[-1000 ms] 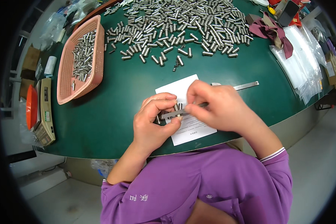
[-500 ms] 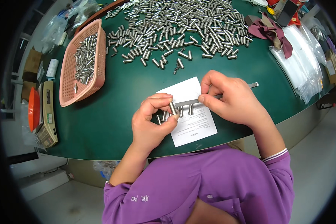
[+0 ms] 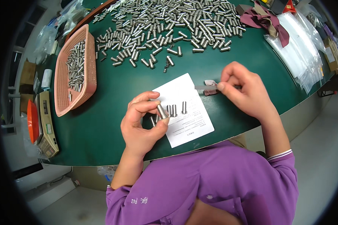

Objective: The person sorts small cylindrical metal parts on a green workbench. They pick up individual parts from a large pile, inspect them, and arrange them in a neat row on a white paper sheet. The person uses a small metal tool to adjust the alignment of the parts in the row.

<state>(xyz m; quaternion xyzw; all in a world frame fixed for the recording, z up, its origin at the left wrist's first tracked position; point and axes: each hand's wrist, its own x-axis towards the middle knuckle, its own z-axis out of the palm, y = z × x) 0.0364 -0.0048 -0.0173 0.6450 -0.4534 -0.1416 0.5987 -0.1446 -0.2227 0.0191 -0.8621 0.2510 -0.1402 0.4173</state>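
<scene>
In my left hand (image 3: 139, 125) a short shiny metal pin (image 3: 162, 111) is pinched between thumb and fingers, held tilted over the left part of a white printed sheet (image 3: 193, 129). Several similar pins (image 3: 184, 107) stand or lie on the sheet beside that hand, some partly hidden by its fingers. My right hand (image 3: 248, 90) grips a thin flat grey file (image 3: 205, 87) between thumb and fingertips. The file points left past the sheet's right edge, apart from the pin. Behind it lies a small pinkish cloth scrap (image 3: 211, 83).
A large heap of metal pins (image 3: 169, 22) covers the far side of the green table (image 3: 116, 138). At left are a pink basket (image 3: 90, 77) of pins and a scale (image 3: 48, 123) with an orange pan (image 3: 33, 122). Clear plastic bags (image 3: 298, 52) and a maroon cloth (image 3: 264, 20) lie at right.
My right hand has drawn the file away from the pin, to the right, uncovering the cloth scrap. My left hand still holds the pin, slightly farther left in view; the whole view has shifted a little.
</scene>
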